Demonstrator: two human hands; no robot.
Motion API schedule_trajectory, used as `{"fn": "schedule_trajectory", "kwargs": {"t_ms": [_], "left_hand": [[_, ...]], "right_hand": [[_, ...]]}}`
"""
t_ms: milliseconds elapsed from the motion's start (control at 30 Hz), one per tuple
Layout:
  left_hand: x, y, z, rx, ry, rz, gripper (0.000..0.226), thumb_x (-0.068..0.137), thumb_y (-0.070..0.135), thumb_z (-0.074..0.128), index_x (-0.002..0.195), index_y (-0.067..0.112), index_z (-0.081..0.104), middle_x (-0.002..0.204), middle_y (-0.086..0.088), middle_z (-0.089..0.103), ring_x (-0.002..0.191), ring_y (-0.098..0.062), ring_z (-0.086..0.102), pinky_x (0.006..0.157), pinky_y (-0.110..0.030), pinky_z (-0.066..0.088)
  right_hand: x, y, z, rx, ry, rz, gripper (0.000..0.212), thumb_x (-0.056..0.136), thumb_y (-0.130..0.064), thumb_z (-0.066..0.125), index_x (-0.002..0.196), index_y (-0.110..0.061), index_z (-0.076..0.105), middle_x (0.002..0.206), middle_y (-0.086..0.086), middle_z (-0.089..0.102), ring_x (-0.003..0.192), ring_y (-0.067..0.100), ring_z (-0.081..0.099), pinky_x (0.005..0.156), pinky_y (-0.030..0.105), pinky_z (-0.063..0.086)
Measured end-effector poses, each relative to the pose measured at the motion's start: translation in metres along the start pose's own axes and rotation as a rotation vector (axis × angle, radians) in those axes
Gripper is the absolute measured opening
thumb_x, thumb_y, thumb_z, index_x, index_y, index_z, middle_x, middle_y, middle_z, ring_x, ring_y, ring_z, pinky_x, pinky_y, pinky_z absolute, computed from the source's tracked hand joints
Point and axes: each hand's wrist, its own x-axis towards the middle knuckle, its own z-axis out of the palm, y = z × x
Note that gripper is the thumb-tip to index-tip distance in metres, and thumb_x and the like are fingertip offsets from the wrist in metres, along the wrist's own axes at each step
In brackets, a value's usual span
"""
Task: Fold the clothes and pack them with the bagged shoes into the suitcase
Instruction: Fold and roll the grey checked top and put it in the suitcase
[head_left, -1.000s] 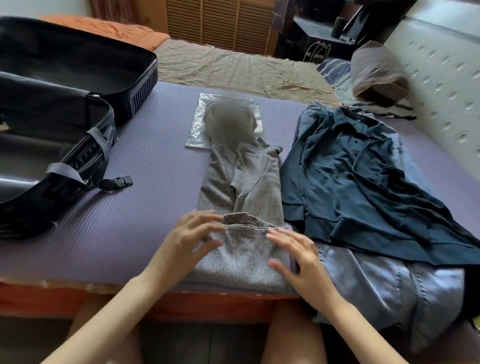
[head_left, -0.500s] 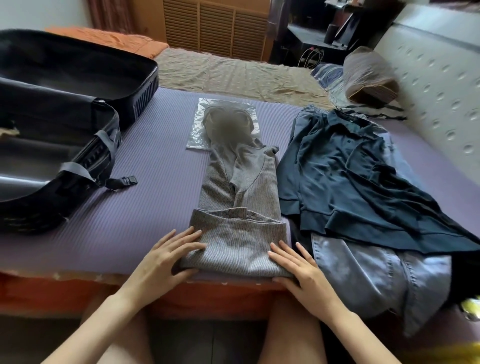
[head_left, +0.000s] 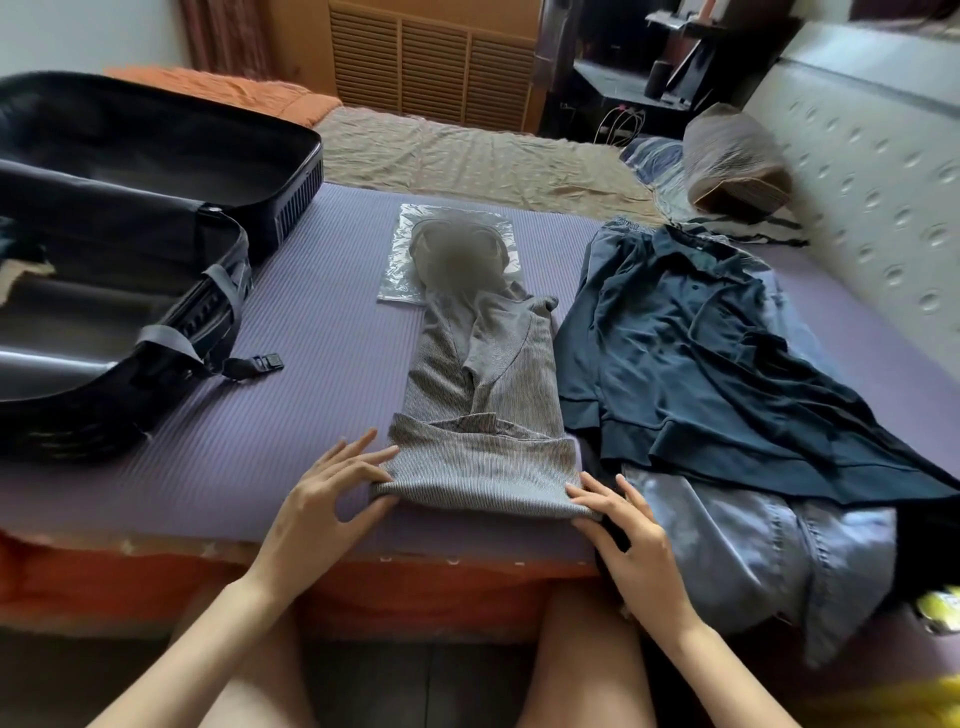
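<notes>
On the mat (head_left: 322, 291), grey garment (head_left: 483, 478) lies between released left hand (head_left: 322, 499) and right hand (head_left: 628, 535).

head-worn view, down over bed (head_left: 322, 322)

Home bedroom. Wide bed (head_left: 441, 592) under ribbed purple mat (head_left: 322, 322), rumpled beige sheet (head_left: 467, 156) further back, orange bedding (head_left: 249, 93) at far left. Padded, dimpled headboard (head_left: 872, 156) along right side, pillow (head_left: 737, 156) against it. Louvered wooden panel (head_left: 431, 62) and curtain (head_left: 223, 36) at back wall, dark shelving (head_left: 649, 78) with cables (head_left: 621, 122) in far corner. Open suitcase (head_left: 296, 176) on mat, dark blue top (head_left: 701, 353) spread out alongside.
</notes>
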Motion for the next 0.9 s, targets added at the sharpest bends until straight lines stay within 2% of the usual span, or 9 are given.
{"fn": "schedule_trajectory", "kwargs": {"t_ms": [133, 267, 367, 467, 567, 667, 733, 833, 900], "left_hand": [[0.01, 0.014, -0.005, -0.04, 0.065, -0.03, 0.03, 0.089, 0.054, 0.051, 0.093, 0.026, 0.063, 0.116, 0.01, 0.066, 0.129, -0.01, 0.047, 0.112, -0.031, 0.033], [0.009, 0.036, -0.011, -0.076, 0.118, -0.037, 0.013, 0.092, 0.059, 0.043, 0.099, 0.051, 0.051, 0.1, 0.032, 0.062, 0.108, 0.016, 0.053, 0.085, -0.004, 0.041], [0.016, 0.048, -0.014, -0.081, 0.171, -0.025, 0.018, 0.093, 0.059, 0.038, 0.093, 0.044, 0.046, 0.075, 0.017, 0.061, 0.067, 0.004, 0.059, 0.054, -0.009, 0.042], [0.043, 0.053, -0.012, -0.078, 0.252, -0.084, 0.034, 0.093, 0.058, 0.035, 0.094, 0.025, 0.046, 0.06, 0.01, 0.053, 0.056, -0.006, 0.056, 0.043, -0.016, 0.037], [0.087, 0.052, -0.004, -0.053, 0.31, -0.191, 0.034, 0.095, 0.044, 0.039, 0.098, 0.013, 0.051, 0.063, 0.006, 0.056, 0.056, -0.001, 0.056, 0.047, -0.019, 0.038], [0.129, 0.035, 0.008, -0.043, 0.295, -0.332, 0.029, 0.098, 0.033, 0.043, 0.099, 0.005, 0.053, 0.076, -0.005, 0.061, 0.067, -0.019, 0.058, 0.055, -0.028, 0.033], [0.148, 0.02, 0.018, -0.063, 0.242, -0.525, 0.037, 0.099, 0.036, 0.041, 0.108, 0.002, 0.052, 0.091, -0.01, 0.061, 0.084, -0.029, 0.059, 0.064, -0.028, 0.032], [0.154, 0.014, 0.029, -0.153, 0.074, -0.861, 0.056, 0.098, 0.048, 0.032, 0.126, 0.0, 0.042, 0.109, -0.014, 0.058, 0.09, -0.025, 0.053, 0.067, -0.029, 0.032], [0.142, 0.011, 0.033, -0.181, -0.009, -0.899, 0.062, 0.095, 0.05, 0.038, 0.136, 0.004, 0.035, 0.121, -0.015, 0.056, 0.107, -0.025, 0.054, 0.083, -0.03, 0.038]], "right_hand": [[0.004, -0.015, -0.008, 0.025, 0.062, 0.064, 0.019, 0.088, -0.056, 0.053, 0.106, -0.053, 0.06, 0.114, -0.034, 0.06, 0.133, -0.002, 0.037, 0.105, 0.01, 0.031], [0.003, -0.034, -0.016, 0.011, 0.09, -0.001, 0.021, 0.092, -0.06, 0.042, 0.104, -0.05, 0.056, 0.109, -0.035, 0.059, 0.122, -0.008, 0.048, 0.095, 0.011, 0.04], [0.01, -0.047, -0.021, 0.028, 0.098, -0.045, 0.018, 0.096, -0.054, 0.04, 0.105, -0.049, 0.054, 0.1, -0.025, 0.062, 0.092, -0.006, 0.06, 0.079, 0.008, 0.045], [0.037, -0.056, -0.021, 0.042, 0.145, -0.045, 0.016, 0.098, -0.05, 0.038, 0.098, -0.041, 0.051, 0.083, -0.006, 0.058, 0.067, 0.008, 0.054, 0.061, 0.012, 0.04], [0.08, -0.059, -0.014, 0.066, 0.191, 0.003, 0.018, 0.099, -0.04, 0.039, 0.096, -0.027, 0.051, 0.073, 0.005, 0.051, 0.058, 0.012, 0.045, 0.055, 0.019, 0.035], [0.128, -0.045, 0.002, 0.024, 0.191, 0.121, 0.023, 0.101, -0.032, 0.039, 0.094, -0.013, 0.05, 0.065, 0.018, 0.05, 0.052, 0.022, 0.042, 0.053, 0.036, 0.035], [0.152, -0.026, 0.015, -0.017, 0.149, 0.251, 0.025, 0.101, -0.033, 0.039, 0.095, -0.011, 0.049, 0.06, 0.011, 0.048, 0.053, 0.019, 0.044, 0.054, 0.039, 0.036], [0.162, -0.004, 0.031, -0.022, 0.072, 0.473, 0.04, 0.099, -0.043, 0.039, 0.118, -0.009, 0.047, 0.082, 0.002, 0.057, 0.083, 0.025, 0.059, 0.075, 0.039, 0.044], [0.151, -0.001, 0.034, 0.038, 0.028, 0.562, 0.059, 0.095, -0.05, 0.039, 0.136, -0.008, 0.036, 0.094, 0.002, 0.055, 0.095, 0.023, 0.057, 0.082, 0.035, 0.042]]}}
